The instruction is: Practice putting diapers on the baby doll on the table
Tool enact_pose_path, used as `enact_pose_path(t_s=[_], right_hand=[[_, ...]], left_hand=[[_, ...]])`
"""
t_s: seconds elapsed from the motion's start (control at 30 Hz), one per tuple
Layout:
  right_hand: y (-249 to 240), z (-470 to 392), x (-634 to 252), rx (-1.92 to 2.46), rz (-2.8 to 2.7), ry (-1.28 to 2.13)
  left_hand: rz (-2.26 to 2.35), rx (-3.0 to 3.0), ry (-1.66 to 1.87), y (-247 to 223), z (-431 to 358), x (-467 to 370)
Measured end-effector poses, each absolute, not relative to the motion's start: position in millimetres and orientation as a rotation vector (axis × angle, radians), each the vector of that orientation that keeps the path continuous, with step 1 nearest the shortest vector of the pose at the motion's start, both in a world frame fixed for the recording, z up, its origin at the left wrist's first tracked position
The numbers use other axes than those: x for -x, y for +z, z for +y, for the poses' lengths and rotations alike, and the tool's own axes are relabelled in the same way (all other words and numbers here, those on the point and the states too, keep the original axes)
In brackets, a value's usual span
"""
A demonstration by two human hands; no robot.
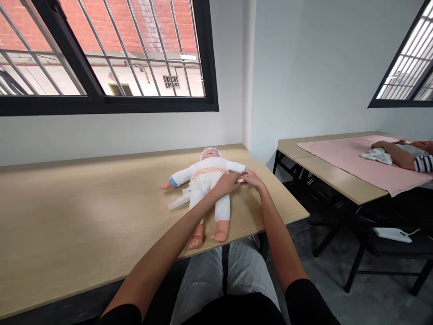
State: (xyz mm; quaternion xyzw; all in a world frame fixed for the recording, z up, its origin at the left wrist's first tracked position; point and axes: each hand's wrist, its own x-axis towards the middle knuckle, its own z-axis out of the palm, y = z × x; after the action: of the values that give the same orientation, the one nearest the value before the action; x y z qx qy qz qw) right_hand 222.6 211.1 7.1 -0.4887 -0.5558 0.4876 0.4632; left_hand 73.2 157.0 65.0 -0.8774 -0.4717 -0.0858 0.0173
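Observation:
A baby doll (211, 163) in a white outfit with blue cuffs lies on its back on the wooden table (84, 203), its bare feet towards me. Around its hips is a white diaper (199, 184) with a coloured waistband. One side flap (181, 200) of the diaper lies spread out on the table, left of the doll. My left hand (227, 184) is closed at the diaper's right side, over the doll's hip. Beside the doll's cuff, my right hand (252, 178) pinches the white end of the other flap. Fine details between the fingertips are too small to make out.
To the right stands another table with a pink cloth (341, 155), where another person's hand (380, 145) rests by a white cloth and a second doll. A black chair (399, 248) holds a white device (392, 234). Ahead is a barred window (142, 49).

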Motion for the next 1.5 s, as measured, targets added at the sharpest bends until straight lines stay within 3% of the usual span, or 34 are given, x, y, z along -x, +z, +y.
enact_pose_path(t_s=[0.43, 0.7, 0.93, 1.1, 1.5], right_hand=[[18, 205, -228, 1.028, -1.365, 1.16], [22, 200, -224, 0.885, -1.343, 1.186], [18, 204, -222, 0.856, -1.292, 1.189], [17, 202, -215, 0.803, -1.245, 1.257], [18, 200, -210, 0.743, -1.186, 1.3]], left_hand=[[-1.963, 2.402, -0.513, 75, 198, -83], [-1.835, 2.509, -0.757, 73, 187, -75], [-1.367, 2.749, -0.94, 80, 165, -55], [-1.459, 2.75, -0.888, 69, 163, -50], [-1.597, 2.649, -1.197, 54, 172, -45]])
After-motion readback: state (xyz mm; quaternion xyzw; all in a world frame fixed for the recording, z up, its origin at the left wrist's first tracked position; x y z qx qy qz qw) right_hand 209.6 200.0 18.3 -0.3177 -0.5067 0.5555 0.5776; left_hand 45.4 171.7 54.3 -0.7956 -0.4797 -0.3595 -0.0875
